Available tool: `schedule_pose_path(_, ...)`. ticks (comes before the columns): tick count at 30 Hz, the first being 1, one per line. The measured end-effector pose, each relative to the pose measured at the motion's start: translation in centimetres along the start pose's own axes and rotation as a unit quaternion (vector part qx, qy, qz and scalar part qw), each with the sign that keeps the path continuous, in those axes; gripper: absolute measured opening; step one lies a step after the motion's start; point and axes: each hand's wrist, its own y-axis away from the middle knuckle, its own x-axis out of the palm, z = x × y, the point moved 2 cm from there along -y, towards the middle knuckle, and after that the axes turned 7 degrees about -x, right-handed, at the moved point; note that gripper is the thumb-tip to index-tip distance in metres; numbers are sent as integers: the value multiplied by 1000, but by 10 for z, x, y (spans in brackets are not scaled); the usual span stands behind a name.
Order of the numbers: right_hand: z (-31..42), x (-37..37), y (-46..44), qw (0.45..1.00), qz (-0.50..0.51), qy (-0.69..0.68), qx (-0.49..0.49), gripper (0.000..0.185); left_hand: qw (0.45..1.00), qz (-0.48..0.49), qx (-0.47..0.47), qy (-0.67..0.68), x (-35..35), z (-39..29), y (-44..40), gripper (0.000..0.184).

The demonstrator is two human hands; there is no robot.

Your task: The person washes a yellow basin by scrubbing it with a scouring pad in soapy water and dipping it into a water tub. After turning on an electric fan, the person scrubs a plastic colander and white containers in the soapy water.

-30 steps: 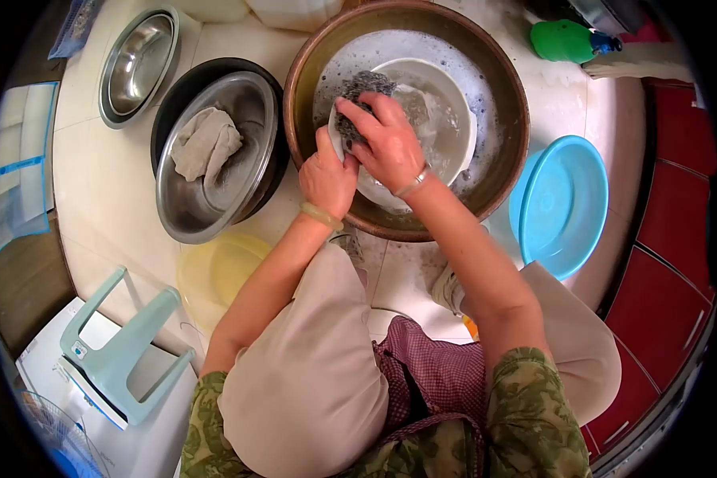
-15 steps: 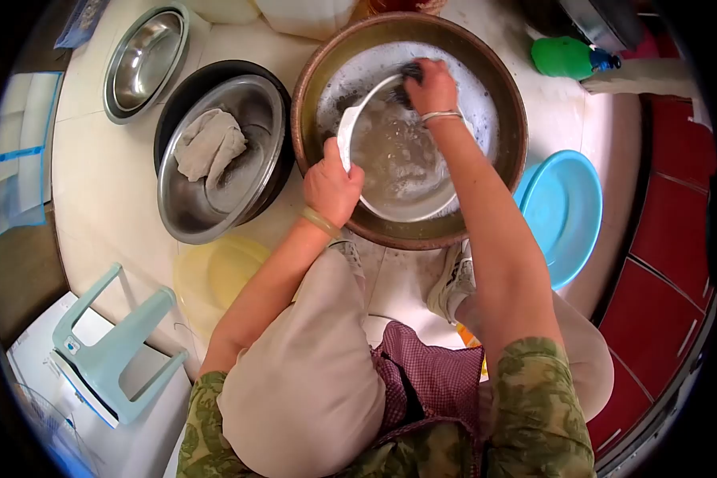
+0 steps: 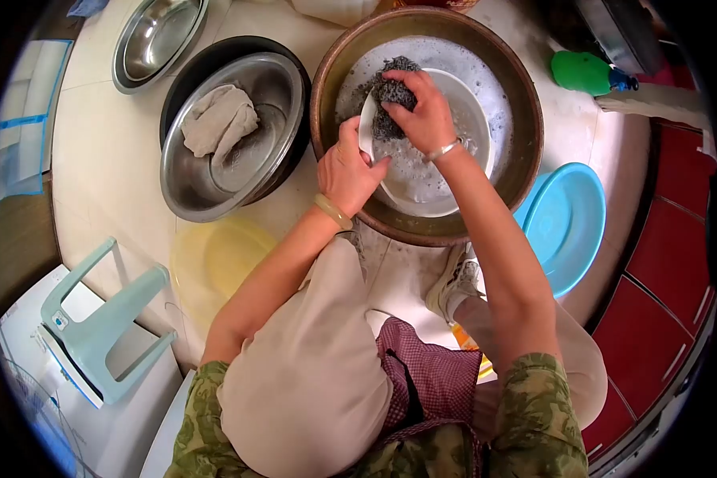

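A white bowl (image 3: 472, 102) with cloudy water in it sits in a large brown basin (image 3: 527, 119) of sudsy water. My left hand (image 3: 349, 169) grips the bowl's left rim, thumb and fingers on either side of it. In my right hand (image 3: 424, 111) is a dark grey mesh scrubber (image 3: 396, 95), pressed against the upper left part of the bowl. Part of the scrubber hangs inside the bowl, below my fingers.
Left of the basin, a metal bowl (image 3: 275, 119) holding a beige cloth (image 3: 219, 126) tilts in a black basin. A blue basin (image 3: 566, 227) stands right, a yellow basin (image 3: 215, 263) lower left. A green stool (image 3: 107, 327) and a green bottle (image 3: 581, 73) are farther out.
My right hand has moved with the scrubber from the bowl's far right rim to its left side, near my left hand. The view has shifted slightly.
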Motion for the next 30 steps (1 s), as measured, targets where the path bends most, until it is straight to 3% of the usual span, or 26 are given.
schedule_pose_path(2, 6, 5, 3, 999, 36, -16, -31, 44, 1000, -9, 4, 1, 0, 3, -3, 59)
schedule_pose_path(4, 33, 9, 23, 991, 104, -20, -84, 45, 996, -64, 67, -13, 3, 13, -4, 54)
schedule_pose_path(5, 46, 10, 28, 992, 94, -52, -63, 45, 991, -91, 99, -18, 4, 12, -5, 52)
schedule_pose_path(8, 24, 18, 21, 996, 63, 17, -62, 42, 991, -113, 59, -46, 11, 10, -7, 47)
schedule_pose_path(12, -2, 23, -17, 998, -32, 37, 36, 36, 998, -49, 11, 34, 0, 9, -1, 50)
schedule_pose_path(14, 14, 23, 3, 999, 14, 42, -15, 37, 997, -51, 4, 59, 1, 11, -3, 53)
schedule_pose_path(15, 35, 20, 19, 998, 48, 30, -25, 37, 978, -146, 137, 66, 8, 18, -5, 52)
schedule_pose_path(17, 37, 18, 29, 995, 99, 19, -23, 40, 988, -121, 90, 27, 7, 12, -5, 52)
schedule_pose_path(22, 10, 33, -9, 996, 40, 80, 25, 38, 998, -57, 14, 29, 1, 8, -1, 54)
schedule_pose_path(25, 27, 25, 6, 994, 104, 43, 12, 39, 990, -116, 82, 11, 9, 19, -4, 53)
schedule_pose_path(28, 37, 20, 28, 997, 74, 16, -4, 37, 982, -152, 108, 14, 10, 10, 2, 50)
schedule_pose_path(30, 18, 27, 9, 997, 46, 68, 9, 37, 992, -108, 61, 12, 11, 17, 1, 50)
